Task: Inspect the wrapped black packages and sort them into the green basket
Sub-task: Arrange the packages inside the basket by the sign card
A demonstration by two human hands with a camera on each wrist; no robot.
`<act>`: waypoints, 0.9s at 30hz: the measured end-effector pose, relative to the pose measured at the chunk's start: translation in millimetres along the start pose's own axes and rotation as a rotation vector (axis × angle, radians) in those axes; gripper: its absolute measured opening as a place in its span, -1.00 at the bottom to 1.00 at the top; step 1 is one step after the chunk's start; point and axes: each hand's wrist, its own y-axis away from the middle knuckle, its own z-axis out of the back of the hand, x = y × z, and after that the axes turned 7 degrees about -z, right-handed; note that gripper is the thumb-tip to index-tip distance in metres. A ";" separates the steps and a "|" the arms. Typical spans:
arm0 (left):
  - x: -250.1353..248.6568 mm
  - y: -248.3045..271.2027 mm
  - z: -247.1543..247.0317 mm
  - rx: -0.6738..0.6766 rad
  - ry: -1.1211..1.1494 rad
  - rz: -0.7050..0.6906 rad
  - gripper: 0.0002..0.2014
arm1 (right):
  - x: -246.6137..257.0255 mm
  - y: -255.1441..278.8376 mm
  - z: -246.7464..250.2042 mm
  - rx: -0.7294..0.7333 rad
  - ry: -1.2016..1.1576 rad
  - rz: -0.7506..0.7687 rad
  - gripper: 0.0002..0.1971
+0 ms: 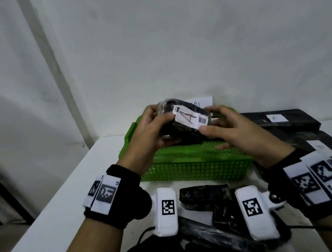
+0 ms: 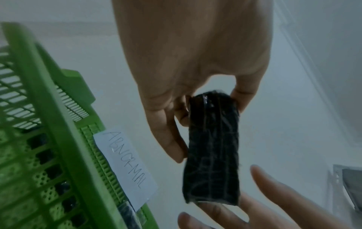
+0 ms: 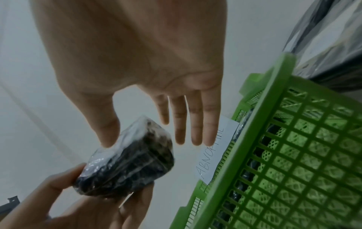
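Note:
I hold a wrapped black package [image 1: 183, 123] with a white label marked "A" above the green basket [image 1: 197, 170]. My left hand [image 1: 162, 126] grips one end between thumb and fingers, as the left wrist view shows of the package [image 2: 213, 147]. My right hand [image 1: 210, 120] has straight fingers. Its thumb [image 3: 105, 133] touches the film-covered package [image 3: 127, 159], and its other fingers stand apart from it. The basket [image 3: 293, 155] holds dark packages, and a paper sign reading "ABNORMAL" [image 2: 125, 164] is stuck at its far rim.
Several wrapped black packages [image 1: 205, 196] lie on the white table in front of the basket. Long flat black packs [image 1: 281, 120] with white labels lie at the right. The table's left edge [image 1: 64, 190] runs diagonally, and a white wall stands close behind.

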 end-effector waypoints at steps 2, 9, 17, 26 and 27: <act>-1.8 -11.4 3.0 0.037 -0.027 -0.012 -0.73 | 2.7 -5.7 -2.0 0.017 0.040 0.031 -0.44; -4.7 -35.1 9.9 0.085 -0.172 -0.067 -0.63 | 6.3 -27.7 0.3 0.036 0.121 0.094 -0.33; 6.5 -27.4 8.8 0.097 -0.195 -0.139 -0.45 | 10.6 -26.5 -9.6 -0.015 -0.046 0.087 -0.48; 19.2 -17.2 -1.1 0.176 -0.236 -0.180 -0.45 | 6.6 -20.7 -5.2 -0.100 0.021 0.140 -0.68; 20.1 -16.4 -3.2 0.179 -0.247 -0.186 -0.46 | 5.0 -19.8 -5.5 -0.120 0.030 0.156 -0.68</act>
